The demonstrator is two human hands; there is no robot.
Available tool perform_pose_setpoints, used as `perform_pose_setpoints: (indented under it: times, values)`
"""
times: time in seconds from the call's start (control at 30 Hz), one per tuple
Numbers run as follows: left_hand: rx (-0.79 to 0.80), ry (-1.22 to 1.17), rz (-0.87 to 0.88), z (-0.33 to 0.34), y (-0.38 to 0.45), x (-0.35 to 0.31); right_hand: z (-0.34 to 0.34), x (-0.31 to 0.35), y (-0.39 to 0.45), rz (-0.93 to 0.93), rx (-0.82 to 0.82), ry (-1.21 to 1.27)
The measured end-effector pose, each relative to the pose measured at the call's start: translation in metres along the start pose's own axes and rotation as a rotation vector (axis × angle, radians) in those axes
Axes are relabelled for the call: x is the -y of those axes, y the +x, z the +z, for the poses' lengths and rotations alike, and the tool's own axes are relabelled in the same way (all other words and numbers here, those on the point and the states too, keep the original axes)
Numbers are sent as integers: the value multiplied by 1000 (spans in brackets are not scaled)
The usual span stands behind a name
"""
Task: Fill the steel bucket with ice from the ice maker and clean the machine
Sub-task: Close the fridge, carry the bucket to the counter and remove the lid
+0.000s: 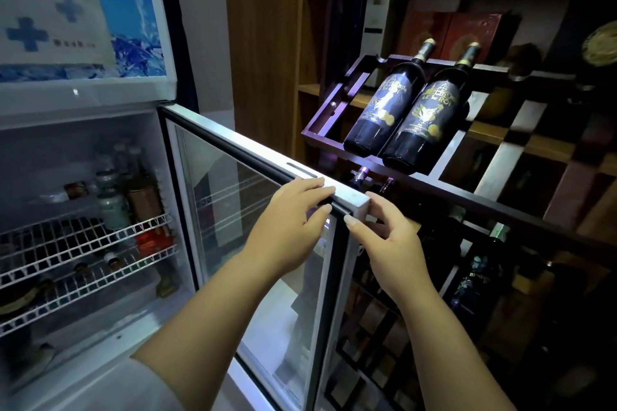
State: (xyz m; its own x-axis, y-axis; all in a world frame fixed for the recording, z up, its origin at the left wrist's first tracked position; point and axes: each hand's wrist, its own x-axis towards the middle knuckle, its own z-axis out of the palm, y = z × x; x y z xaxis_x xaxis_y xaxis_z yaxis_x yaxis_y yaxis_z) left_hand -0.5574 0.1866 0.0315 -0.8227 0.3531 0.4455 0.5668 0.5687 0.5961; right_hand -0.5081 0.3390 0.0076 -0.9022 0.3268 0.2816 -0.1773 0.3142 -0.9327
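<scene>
The open glass door (267, 210) of the cooler is held at its near top corner — left hand (290, 213) curled over the edge, right hand (384, 230) pinching the frame. Neither steel bucket nor ice maker is seen — a preliminary step, judged; next the door needs swinging.

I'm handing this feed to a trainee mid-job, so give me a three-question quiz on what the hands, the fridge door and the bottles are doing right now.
1. True or false: the glass-paned white-framed fridge door stands open.
2. Multiple choice: where are both hands? A) on a wire shelf inside the fridge; B) at the door's top outer corner; C) on a wine bottle.
3. Fill in: how many dark gold-labelled wine bottles lie side by side on the sloped dark wooden rack?

Key
1. True; the white wire shelves show unobstructed.
2. B; the left hand lies over the top edge, and the right hand holds the corner from the outer side.
3. Two.
</scene>
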Motion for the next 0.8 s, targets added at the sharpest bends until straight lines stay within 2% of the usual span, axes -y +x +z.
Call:
perform_pose_setpoints:
  times: [0.27,0.53,0.8]
  values:
    - [-99,-96,-36,-22,-40,8,11,9,-22,-109,90,93]
    - [-222,-231,-118,-61,-92,25,44,29,-43,-194,373,248]
    - [-376,-279,-224,-107,-137,41,106,42,-55,-304,565,174]
